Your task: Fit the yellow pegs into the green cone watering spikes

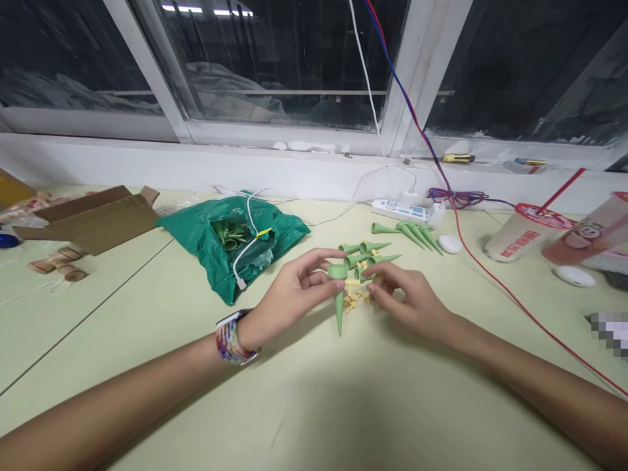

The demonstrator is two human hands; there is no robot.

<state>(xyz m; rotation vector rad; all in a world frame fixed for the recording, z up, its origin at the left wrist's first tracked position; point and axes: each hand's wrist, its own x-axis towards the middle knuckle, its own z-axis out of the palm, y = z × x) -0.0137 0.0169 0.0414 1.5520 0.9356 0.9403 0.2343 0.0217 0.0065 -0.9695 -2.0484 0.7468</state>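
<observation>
My left hand pinches a green plastic plant-watering spike by its wide capped end. Its narrow tip points down over the table. To the right, my right hand hovers low beside a cluster of small yellow plastic pieces. Its thumb and index finger are bent and slightly apart, with nothing visible between them. Just behind both hands lie several more green spikes, partly hidden by the fingers. Another row of green spikes rests farther back.
A torn green plastic bag holding more green pieces lies at left, a white cable across it. Farther left are a cardboard box and wooden pieces. At right stand drink cups; a red cable crosses the table. A power strip sits behind.
</observation>
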